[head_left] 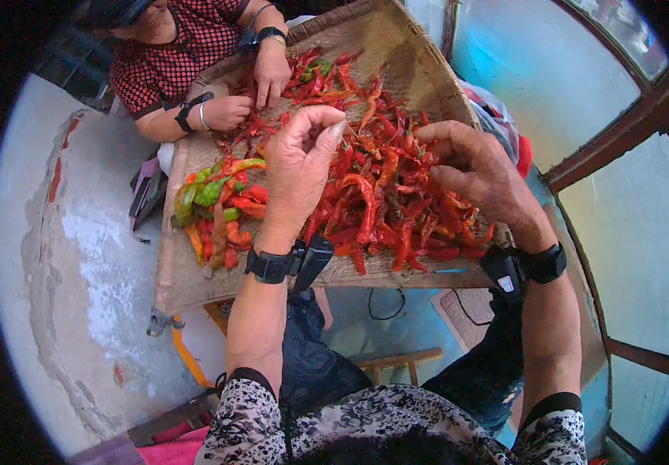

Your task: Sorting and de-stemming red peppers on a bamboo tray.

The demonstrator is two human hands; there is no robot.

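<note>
A large heap of red chili peppers (369, 201), many wrinkled, lies on a woven tray (404, 46) in front of me. My left hand (303, 159) is raised over the heap's left part, thumb and forefinger pinched together; whatever is between them is too small to make out. On the heap's right side, my right hand (489, 174) has its fingers bent over the peppers, with a gap between thumb and forefinger. Left of my left wrist sits a smaller group of green peppers (209, 192) mixed with red and orange ones.
Across the tray, another person's hands (271, 74) work among the peppers at the far left. Framed glass panes (621, 209) stand on the right. A wooden stool (400, 360) is below the tray's near edge, and pink cloth (171, 442) lies at the lower left.
</note>
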